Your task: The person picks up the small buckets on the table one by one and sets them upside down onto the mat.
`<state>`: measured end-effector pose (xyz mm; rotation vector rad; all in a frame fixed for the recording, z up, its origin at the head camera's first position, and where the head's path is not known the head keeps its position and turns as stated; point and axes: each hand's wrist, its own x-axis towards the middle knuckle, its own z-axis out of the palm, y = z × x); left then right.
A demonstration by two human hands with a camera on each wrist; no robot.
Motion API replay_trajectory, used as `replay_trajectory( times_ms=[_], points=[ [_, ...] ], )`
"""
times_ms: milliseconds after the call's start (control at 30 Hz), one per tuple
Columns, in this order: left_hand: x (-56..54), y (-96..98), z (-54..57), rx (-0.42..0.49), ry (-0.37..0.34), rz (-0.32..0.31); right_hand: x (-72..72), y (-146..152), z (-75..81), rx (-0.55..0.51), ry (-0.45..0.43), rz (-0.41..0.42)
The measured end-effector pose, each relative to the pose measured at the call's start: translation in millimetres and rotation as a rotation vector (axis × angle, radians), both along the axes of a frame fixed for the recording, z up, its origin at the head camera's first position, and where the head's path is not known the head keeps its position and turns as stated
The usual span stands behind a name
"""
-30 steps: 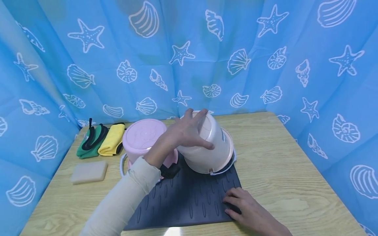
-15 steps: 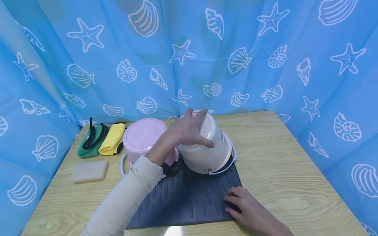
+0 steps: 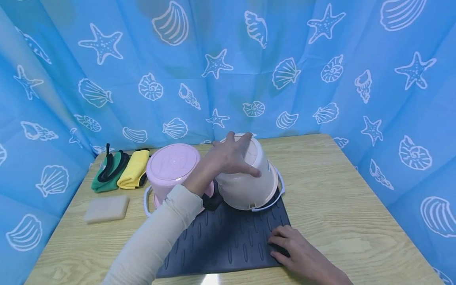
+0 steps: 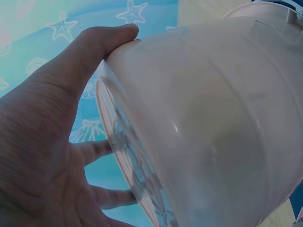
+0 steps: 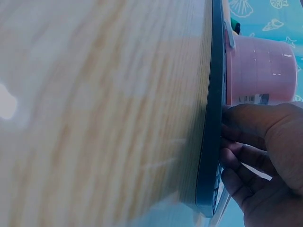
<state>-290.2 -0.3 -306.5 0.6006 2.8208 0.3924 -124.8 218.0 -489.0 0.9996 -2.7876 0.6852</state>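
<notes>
My left hand (image 3: 233,156) spans the base of an upside-down cream bucket (image 3: 246,190), its thumb on the bucket's side and its fingers spread across the base. In the left wrist view the thumb presses the side wall of the bucket (image 4: 203,118), and the fingertips reach the base's edge. A pale handle hangs at the bucket's rim. Beneath lies a dark ridged mat (image 3: 221,245). On the mat's right edge rests my right hand (image 3: 295,249), fingers loosely bent; in the right wrist view its fingertips touch the mat (image 5: 213,118).
A pink bucket (image 3: 172,166) stands upside down left of the cream one, partly behind my left arm. Farther left are a green cloth (image 3: 107,174), a yellow cloth (image 3: 133,170) and a pale sponge block (image 3: 107,208). A blue shell-print curtain (image 3: 228,59) closes off the back and sides.
The cream bucket has tipped slightly to the left under my left hand, and my left forearm has shifted a little to the right. My right hand stays in place.
</notes>
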Motion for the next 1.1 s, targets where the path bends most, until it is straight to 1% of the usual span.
replay_trajectory(
  times_ms=[200, 333, 433, 567, 800, 1000, 1100],
  points=[
    [-3.6, 5.4, 0.0, -0.025, -0.024, 0.002, 0.0, 0, -0.1, -0.021, 0.037, 0.013],
    [-6.2, 7.5, -1.8, -0.031, -0.020, 0.009, 0.2, -1, 0.6, -0.021, 0.029, 0.012],
    [-8.2, 9.9, -3.6, -0.048, -0.009, -0.004, 0.4, -1, 0.7, -0.022, 0.019, 0.010],
    [-9.1, 14.0, -4.3, -0.080, -0.001, -0.019, 0.3, 0, 0.3, -0.022, 0.030, 0.010],
    [-9.5, 18.1, -3.3, -0.084, -0.030, 0.008, 0.9, 1, 0.5, -0.021, 0.020, 0.007],
    [-12.0, 21.0, -5.0, -0.100, -0.031, -0.016, 1.2, 1, 0.8, -0.022, 0.022, 0.010],
    [-12.1, 22.5, -4.6, -0.110, -0.032, -0.014, 1.2, 1, 1.2, -0.018, 0.017, 0.007]
  ],
)
